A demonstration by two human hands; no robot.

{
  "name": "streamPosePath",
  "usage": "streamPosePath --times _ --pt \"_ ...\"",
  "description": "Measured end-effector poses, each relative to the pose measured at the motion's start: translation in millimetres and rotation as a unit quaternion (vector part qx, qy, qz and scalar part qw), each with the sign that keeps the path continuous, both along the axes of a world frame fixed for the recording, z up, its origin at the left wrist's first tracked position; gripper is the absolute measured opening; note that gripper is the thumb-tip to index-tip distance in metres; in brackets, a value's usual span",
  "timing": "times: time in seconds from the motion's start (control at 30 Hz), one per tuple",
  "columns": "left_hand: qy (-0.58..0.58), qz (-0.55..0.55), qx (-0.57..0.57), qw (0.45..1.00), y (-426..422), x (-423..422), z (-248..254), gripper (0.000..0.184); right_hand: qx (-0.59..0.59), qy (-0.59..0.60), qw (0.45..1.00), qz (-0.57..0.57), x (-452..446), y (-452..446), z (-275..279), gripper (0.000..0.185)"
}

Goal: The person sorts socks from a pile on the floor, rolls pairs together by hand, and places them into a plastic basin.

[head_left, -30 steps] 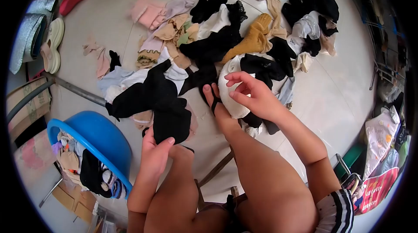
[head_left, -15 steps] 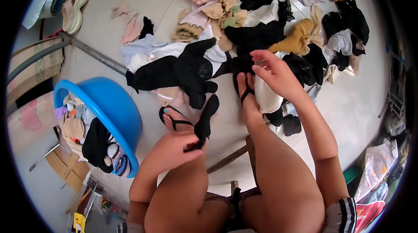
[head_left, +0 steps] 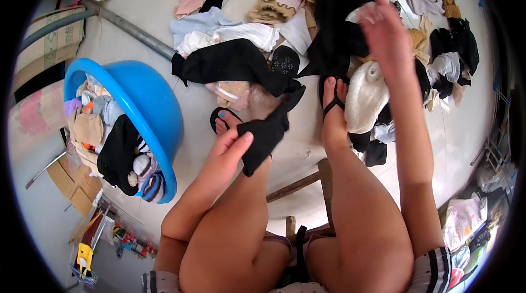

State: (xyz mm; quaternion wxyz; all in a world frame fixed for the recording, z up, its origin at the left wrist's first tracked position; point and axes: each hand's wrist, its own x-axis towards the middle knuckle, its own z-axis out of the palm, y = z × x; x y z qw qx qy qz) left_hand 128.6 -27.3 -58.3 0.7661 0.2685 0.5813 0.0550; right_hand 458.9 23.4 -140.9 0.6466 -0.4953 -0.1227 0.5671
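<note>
My left hand (head_left: 222, 153) pinches a black sock (head_left: 266, 137) between thumb and fingers above my left knee. The sock's far end reaches toward a black patterned sock (head_left: 285, 61) and a long black sock (head_left: 230, 61) on the floor. My right hand (head_left: 388, 38) is blurred by motion over the pile, beside a large black cloth piece (head_left: 342, 10) and a small white bit of fabric. Whether its fingers grip either one is unclear. Just below it lies a fluffy white sock (head_left: 367, 98), next to my right foot.
A tilted blue basin (head_left: 150, 104) at the left holds mixed socks. Beige frilled socks (head_left: 271, 10), pale blue cloth (head_left: 200, 23) and black and white socks (head_left: 455, 57) are spread over the tiles. A grey metal bar (head_left: 134, 32) runs behind the basin. Plastic bags (head_left: 466, 219) lie at the right.
My left hand has turned and raised the black sock forward, spreading it out. My right hand has moved farther out over the pile, where the black cloth looks bunched up. The view has shifted.
</note>
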Motion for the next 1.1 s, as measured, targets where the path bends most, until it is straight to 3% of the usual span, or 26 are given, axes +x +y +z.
streamPosePath --times 0.03,0.1,0.17,0.27,0.3,0.33,0.4,0.5,0.57,0.6,0.63,0.67,0.73,0.77,0.83,0.9,0.97,1.1 --pt "-0.011 0.057 -0.001 0.998 -1.2 -0.8 -2.7 0.027 -0.003 -0.062 0.997 -0.042 13.3 -1.1 6.8 0.048" --pt "0.004 0.035 -0.01 0.999 0.7 -4.7 1.1 0.025 -0.09 -0.204 0.97 -0.092 24.0 -3.3 18.7 0.049" --pt "0.019 -0.103 0.045 0.993 -0.6 -7.0 1.3 0.022 -0.18 -0.355 0.916 -0.057 15.4 -13.4 19.6 0.044" --pt "-0.001 -0.135 0.057 0.989 -12.6 -9.7 -5.1 0.023 -0.074 -0.402 0.896 0.175 -33.3 -38.0 -10.4 0.04" --pt "0.001 -0.134 0.064 0.989 -14.2 -8.6 -6.1 0.025 -0.03 -0.429 0.862 0.268 -59.2 -41.7 -18.0 0.041" --pt "0.001 -0.134 0.06 0.989 -14.1 -5.5 -6.0 0.025 0.099 -0.486 0.802 0.333 -81.1 -41.6 -18.1 0.044" --pt "-0.022 0.095 -0.057 0.994 -9.4 2.1 -7.0 0.03 0.153 -0.574 0.704 0.389 -113.0 -47.5 -35.8 0.044" --pt "-0.062 0.142 -0.054 0.986 -3.2 0.9 -7.7 0.034 0.149 -0.588 0.705 0.367 -128.2 -43.5 -44.6 0.031" --pt "-0.06 0.188 -0.062 0.978 -2.0 6.5 -3.2 0.035 0.157 -0.483 0.807 0.302 -123.4 -36.0 -44.1 0.023" --pt "-0.063 0.237 -0.073 0.967 -1.9 7.5 -1.8 0.037 0.11 -0.355 0.89 0.263 -121.8 -32.8 -29.9 0.017" --pt "-0.062 0.243 -0.072 0.965 -1.3 6.3 -1.0 0.037 0.017 -0.216 0.926 0.308 -110.8 -27.6 -4.0 0.015" --pt "-0.09 0.237 -0.054 0.966 0.2 5.6 -1.3 0.037 0.001 -0.14 0.959 0.246 -105.6 -26.8 13.1 0.017" --pt "-0.116 0.237 -0.035 0.964 5.3 5.2 0.8 0.037 -0.005 -0.109 0.982 0.154 -87.8 -28.4 41.2 0.022" --pt "-0.133 0.235 -0.018 0.963 9.6 6.5 3.6 0.036 0.058 -0.129 0.987 0.08 -88.1 -25.6 59.9 0.025" --pt "-0.148 0.234 0.001 0.961 17.2 12.0 11.2 0.035 0.066 -0.159 0.985 0.033 -77.4 -24.4 84.2 0.028" --pt "-0.132 0.236 0.072 0.96 20.8 21.7 17.4 0.035 0.008 -0.188 0.98 0.061 -76.8 -26.9 105.0 0.03" --pt "-0.122 0.206 0.085 0.967 20.0 21.0 14.9 0.035 0.014 -0.13 0.981 0.144 -86.7 -28.9 108.6 0.031" --pt "-0.149 0.185 0.123 0.963 15.1 36.9 14.7 0.04 -0.089 0.102 0.949 0.285 -123.6 -37.8 95.8 0.024"
